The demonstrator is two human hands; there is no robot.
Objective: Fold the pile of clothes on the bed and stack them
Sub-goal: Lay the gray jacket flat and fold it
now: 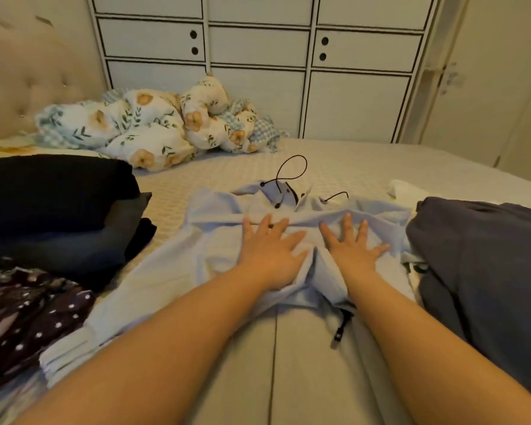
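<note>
- Both bare forearms come in from the bottom edge, over the person's lap in beige cloth, and reach forward to the bed (pixel 365 161).
- At the grip, the left hand (pixel 269 251) lies flat with its fingers spread and straight, pressing on a pale blue garment (pixel 172 271); it grasps nothing.
- Likewise the right hand (pixel 351 245) is flat and open, fingers spread, pressing the same garment just beside the left hand.
- Between the two hands the cloth stands up in a ridge, so I judge that the step is smoothing before a fold.
- A thin black cord (pixel 290 167) loops out from the far end of the garment, and another cord end with a dark toggle (pixel 339 331) hangs near the lap.
- On the left of the garment a stack of dark folded clothes (pixel 52 204) rests on the bed, and nearer the camera lies a dark cloth with white dots (pixel 28 317).
- On the right a grey-blue heap (pixel 485 265) touches the garment's edge; it looks not yet folded.
- Farther away lies a bunched floral quilt (pixel 154 130), and behind it a white wardrobe (pixel 258 50).
- Risk: if the hands push toward each other, the ridge can be pressed into a crease and the fold becomes crooked.
- Risk: the loose cords can stay outside the fold, or catch on the fingers and pull the cloth open.
- Risk: the grey-blue heap is so close that the garment's right edge can slide under it and be dragged.
</note>
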